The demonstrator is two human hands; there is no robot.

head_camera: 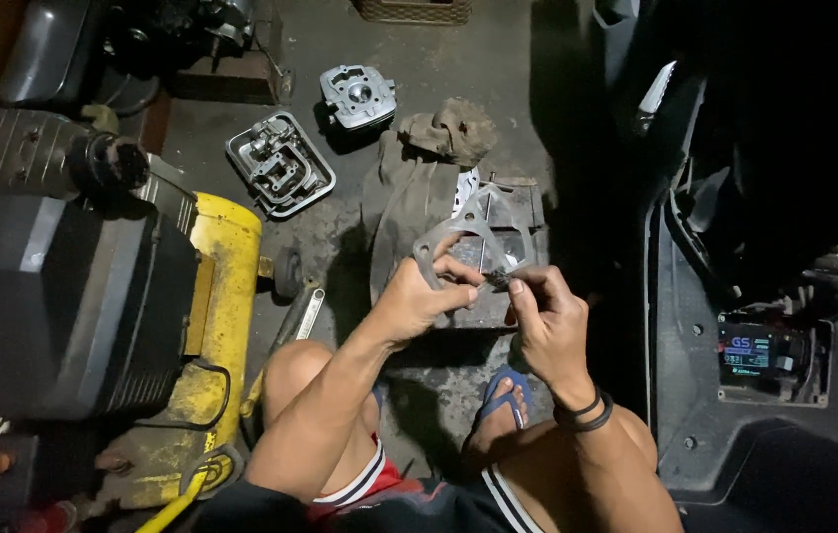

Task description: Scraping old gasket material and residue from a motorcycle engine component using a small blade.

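Pinched between left hand (417, 296) fingers, a thin grey gasket (458, 233) hangs above the concrete floor (438, 385). Right hand (547, 321) grips what looks like a small blade against its edge; shallow, steady strokes would spare the gasket.

Bare concrete floor (438, 59). Silver finned cylinder head (358, 97) beside grey metal engine cover (279, 164), dirty brown rag (446, 130) right of them. Yellow compressor tank (213, 326) left, black plastic scooter panel (725, 415) right, blue flip-flop (506, 392) near bottom.
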